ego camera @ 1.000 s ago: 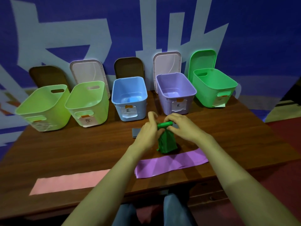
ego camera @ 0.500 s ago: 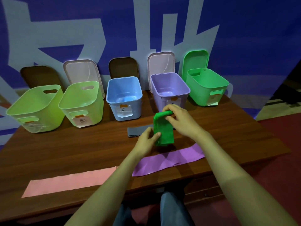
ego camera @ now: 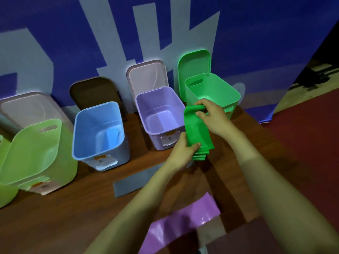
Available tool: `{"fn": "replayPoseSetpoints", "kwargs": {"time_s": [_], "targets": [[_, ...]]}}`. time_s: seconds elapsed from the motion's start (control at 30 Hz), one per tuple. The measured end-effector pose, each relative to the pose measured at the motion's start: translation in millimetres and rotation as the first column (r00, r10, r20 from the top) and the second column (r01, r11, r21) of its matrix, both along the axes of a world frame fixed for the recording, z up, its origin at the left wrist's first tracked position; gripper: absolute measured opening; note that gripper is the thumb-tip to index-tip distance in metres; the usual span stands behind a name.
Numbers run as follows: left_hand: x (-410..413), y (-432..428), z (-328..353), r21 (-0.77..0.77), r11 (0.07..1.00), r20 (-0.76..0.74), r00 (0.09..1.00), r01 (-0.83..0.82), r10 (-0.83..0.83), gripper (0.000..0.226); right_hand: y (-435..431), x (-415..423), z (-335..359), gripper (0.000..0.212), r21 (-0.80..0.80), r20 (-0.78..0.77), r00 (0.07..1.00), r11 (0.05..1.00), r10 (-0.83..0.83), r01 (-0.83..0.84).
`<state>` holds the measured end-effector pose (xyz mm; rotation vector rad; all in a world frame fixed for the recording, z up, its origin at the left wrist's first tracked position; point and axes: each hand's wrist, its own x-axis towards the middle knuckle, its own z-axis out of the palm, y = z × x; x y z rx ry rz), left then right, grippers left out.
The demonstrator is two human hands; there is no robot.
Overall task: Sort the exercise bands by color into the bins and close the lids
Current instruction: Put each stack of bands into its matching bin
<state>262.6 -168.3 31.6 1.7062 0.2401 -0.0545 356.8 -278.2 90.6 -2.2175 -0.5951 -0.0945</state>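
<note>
Green band, folded into a stack of layers, is held off the table by both hands, in front of the purple bin and just short of the green bin. Right hand pinches the rolled top edge with fingers curled round it; left hand grips the lower folds. All bins in view are open, the green lid upright behind its bin and the blue bin further left; grey band lies flat by the left forearm, purple band at the near edge.
</note>
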Motion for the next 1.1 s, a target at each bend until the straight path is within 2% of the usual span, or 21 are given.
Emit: {"fn": "replayPoseSetpoints", "kwargs": {"time_s": [0.17, 0.33, 0.43, 0.5, 0.57, 0.63, 0.8, 0.93, 1.03, 1.1], "targets": [[69.2, -14.9, 25.4, -0.030, 0.999, -0.106, 0.994, 0.018, -0.021, 0.043, -10.0, 71.1, 13.8, 0.027, -0.074, -0.137, 0.985, 0.993, -0.104, 0.094], [126.8, -33.3, 49.1, -0.015, 1.000, -0.179, 0.984, 0.009, -0.011, 0.038, -21.0, 130.6, 32.4, 0.023, -0.107, -0.133, 0.984, 0.989, -0.114, 0.100], [159.2, -43.1, 59.9, 0.129, 0.990, -0.107, 0.991, -0.060, 0.074, 0.050, -24.5, 169.3, 33.8, 0.022, -0.142, -0.129, 0.983, 0.984, -0.130, 0.112], [177.6, -49.0, 64.9, 0.235, 0.970, -0.042, 0.996, -0.067, 0.079, 0.044, -23.0, 193.1, 31.2, 0.023, -0.197, -0.136, 0.981, 0.974, -0.141, 0.112], [197.5, -53.5, 62.7, 0.312, 0.950, -0.045, 0.998, -0.024, 0.040, 0.036, -18.9, 214.9, 24.6, 0.025, -0.239, -0.149, 0.982, 0.968, -0.120, 0.082], [217.3, -56.7, 56.7, 0.387, 0.921, -0.113, 0.994, 0.051, -0.008, 0.025, -14.4, 234.2, 13.9, 0.025, -0.279, -0.162, 0.979, 0.958, -0.122, 0.073], [260.0, -55.8, 39.5, 0.357, 0.929, -0.330, 0.944, 0.101, 0.025, 0.026, -5.2, 264.9, -18.4, 0.027, -0.385, -0.224, 0.968, 0.923, -0.112, 0.018], [277.1, -53.7, 26.6, 0.415, 0.882, -0.444, 0.896, 0.225, -0.019, 0.026, 2.4, 276.9, -43.5, 0.028, -0.443, -0.258, 0.959, 0.896, -0.120, -0.007], [285.7, -52.5, 24.7, 0.422, 0.833, -0.518, 0.849, 0.358, -0.102, 0.027, 8.4, 281.3, -60.7, 0.028, -0.486, -0.285, 0.950, 0.873, -0.124, -0.032], [290.5, -54.1, 24.4, 0.407, 0.798, -0.561, 0.811, 0.444, -0.165, 0.020, 12.1, 284.8, -69.6, 0.028, -0.515, -0.283, 0.952, 0.856, -0.120, -0.045]]}}
